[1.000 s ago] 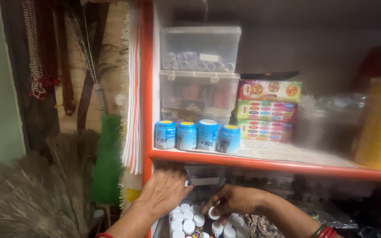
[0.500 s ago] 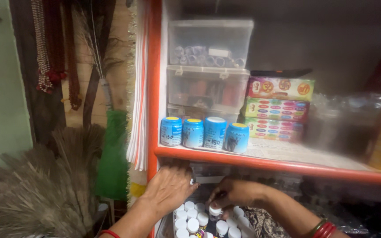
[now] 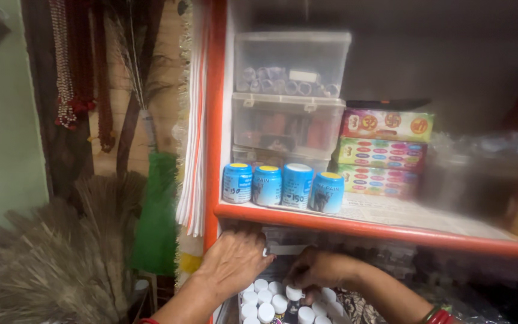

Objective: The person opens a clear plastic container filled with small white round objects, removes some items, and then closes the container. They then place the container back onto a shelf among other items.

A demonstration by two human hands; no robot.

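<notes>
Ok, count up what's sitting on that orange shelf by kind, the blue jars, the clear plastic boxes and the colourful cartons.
Blue jars with yellow lids: 4
Clear plastic boxes, stacked: 3, the lowest mostly hidden behind the jars
Colourful flat cartons, stacked: 3
Total: 10
Blurred items further right on the orange shelf are left out.

bare forearms, red bangles [image 3: 440, 316] on the right wrist.

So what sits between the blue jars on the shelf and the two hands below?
Head view: only the orange shelf edge separates the blue jars from the left hand and right hand.
</notes>
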